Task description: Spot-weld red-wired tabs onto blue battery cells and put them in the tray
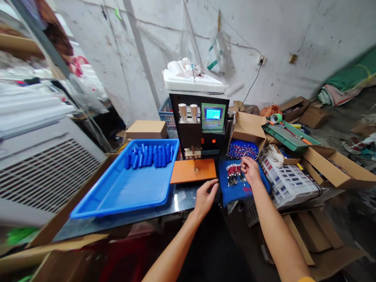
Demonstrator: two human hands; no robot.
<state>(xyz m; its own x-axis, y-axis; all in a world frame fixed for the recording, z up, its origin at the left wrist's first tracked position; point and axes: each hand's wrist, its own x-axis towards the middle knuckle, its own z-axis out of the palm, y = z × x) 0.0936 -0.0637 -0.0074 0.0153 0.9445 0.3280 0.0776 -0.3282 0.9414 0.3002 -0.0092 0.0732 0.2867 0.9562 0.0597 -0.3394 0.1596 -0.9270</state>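
1. The step in hand appears to be picking out a lead: the right hand [250, 169] is at the edge of the wire leads [234, 175], which lie on a blue cloth pad [223, 196] to the right of the spot-welding machine [185, 137].
2. The right thumb and forefinger are drawn into a narrow pinch; whether a lead is between them cannot be told.
3. The left hand [207, 196] is loosely curled, thumb near the fingers, just beside the front right corner of the orange board [185, 172]. Whether it holds anything cannot be told.
4. The next move seems to call for a light fingertip grip that separates one lead from its neighbours, since thin strands could tangle.
5. The leads are slender and flexible, red and black with pale ends, laid in a loose row.
6. Smooth blue cylinders [149, 156] lie grouped at the far end of a glossy plastic tray [129, 192]; more round-ended blue cells [242, 149] are packed in an open cardboard carton [249, 127].
7. The board is flat and matt; the countertop [182, 199] beneath is dark, speckled and shiny.
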